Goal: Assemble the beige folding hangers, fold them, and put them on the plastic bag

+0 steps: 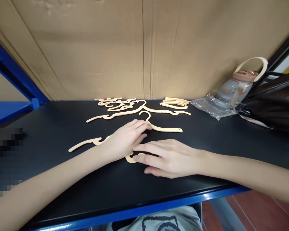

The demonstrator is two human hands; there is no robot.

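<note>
A cream plastic clothes hanger [167, 129] lies on the black tabletop, its hook pointing away from me. My left hand [127, 138] covers the hanger's middle and part of its left side, fingers bent over the bar just below the hook. Close in front, my right hand [167, 157] has its fingers at a small curved cream hanger piece [130, 159], mostly hidden by both hands. Behind them lies another cream hanger [127, 112] with a notched end piece on each side.
At the back left lies a pile of hooked cream pieces [120, 105]; at the back right, a stack of curved cream bars [175, 102]. A water bottle [236, 88] rests on clear plastic wrap [207, 106] beside a black bag [276, 99]. Cardboard [91, 48] stands behind the table.
</note>
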